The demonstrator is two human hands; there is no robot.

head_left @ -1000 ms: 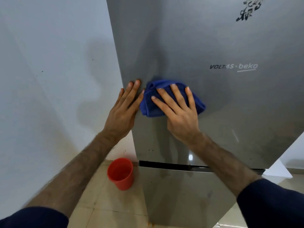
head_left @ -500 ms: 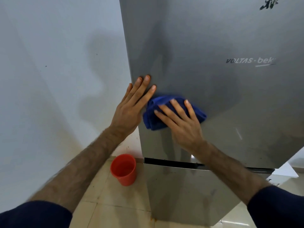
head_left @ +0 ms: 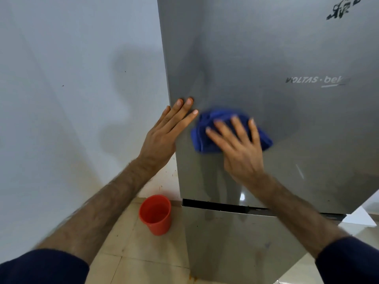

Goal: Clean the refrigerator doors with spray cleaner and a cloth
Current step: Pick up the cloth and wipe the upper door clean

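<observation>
Where my right hand covers it, much of the blue cloth is hidden, and both are smeared with blur, so I cannot make out the cloth's folds. Its bunched edges show to the left of and above my fingers, and past my little finger. That hand lies flat with the fingers spread, pressing the cloth against the upper refrigerator door. The door's top runs out of view, its brand lettering is cut short by blur on the right, and a black mark in the top corner is too clipped to read.

My left hand lies open just left of the cloth, fingers straight and close together, their tips on the door's left edge.

Both doors are brushed grey metal with dull reflections of my arms. A dark gap divides the upper door from the lower door. A pale wall stands to the left, carrying shadows, and the floor is beige tile.

On the floor near the lower door's left corner stands a red cup, upright; whether it holds anything I cannot tell.
</observation>
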